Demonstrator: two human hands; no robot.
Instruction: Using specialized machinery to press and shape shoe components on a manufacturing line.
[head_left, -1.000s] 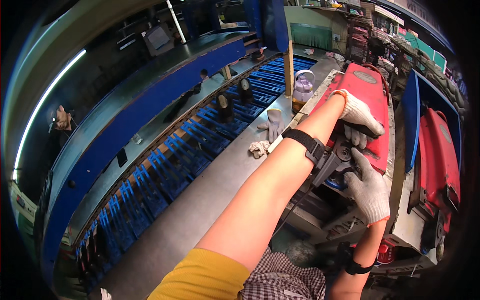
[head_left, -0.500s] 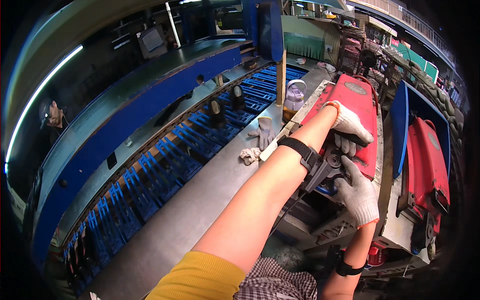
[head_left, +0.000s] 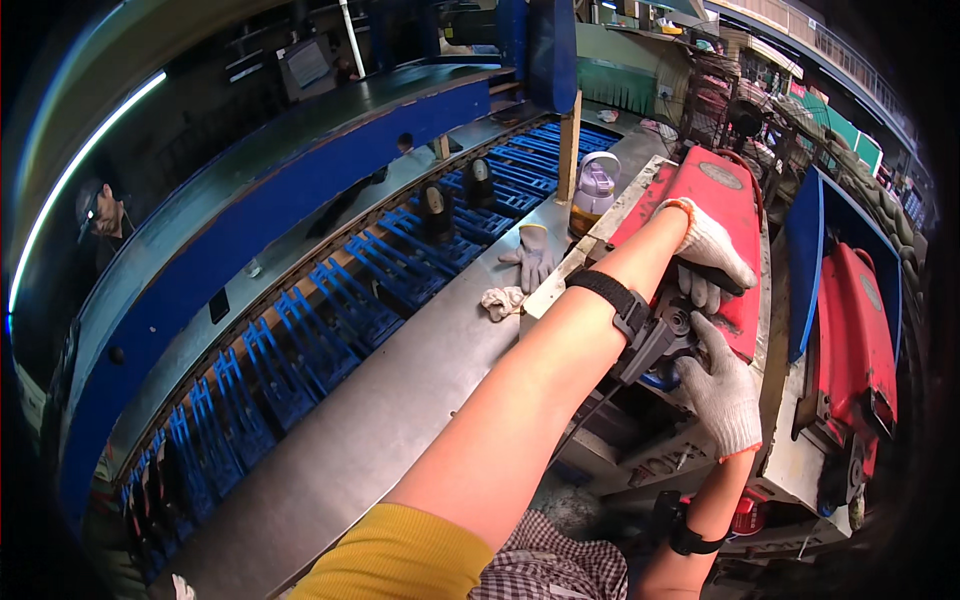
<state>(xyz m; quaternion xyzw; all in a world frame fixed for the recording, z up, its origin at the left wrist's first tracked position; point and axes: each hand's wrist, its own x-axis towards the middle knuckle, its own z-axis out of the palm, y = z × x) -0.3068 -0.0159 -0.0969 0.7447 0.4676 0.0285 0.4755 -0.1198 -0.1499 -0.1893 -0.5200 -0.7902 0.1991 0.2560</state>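
Note:
My left hand (head_left: 708, 245), in a white knit glove with grey fingertips, reaches over the front of a red machine head (head_left: 715, 185). Its fingers curl down around a dark edge whose kind is hidden. Just below, my right hand (head_left: 722, 395), gloved too, has its thumb and fingers bent around a dark part beneath the red cover. What lies between them is mostly out of sight. A round black machine fitting (head_left: 677, 320) shows between the hands. A black strapped wrist device (head_left: 630, 325) on my left arm covers part of the machine front.
A second red machine (head_left: 855, 335) stands at the right behind a blue panel (head_left: 805, 260). Leftward, a metal ledge (head_left: 400, 400) bears a grey glove (head_left: 533, 258), crumpled cloth (head_left: 502, 302) and a lilac bottle (head_left: 597, 185). Beyond runs a blue-slatted conveyor (head_left: 330, 300) with two dark shoe-like items (head_left: 436, 210); a person (head_left: 105, 215) is far left.
The view has shifted slightly, so the machine and ledge sit a little differently in the picture. Both hands keep nearly the same place and pose on the machine.

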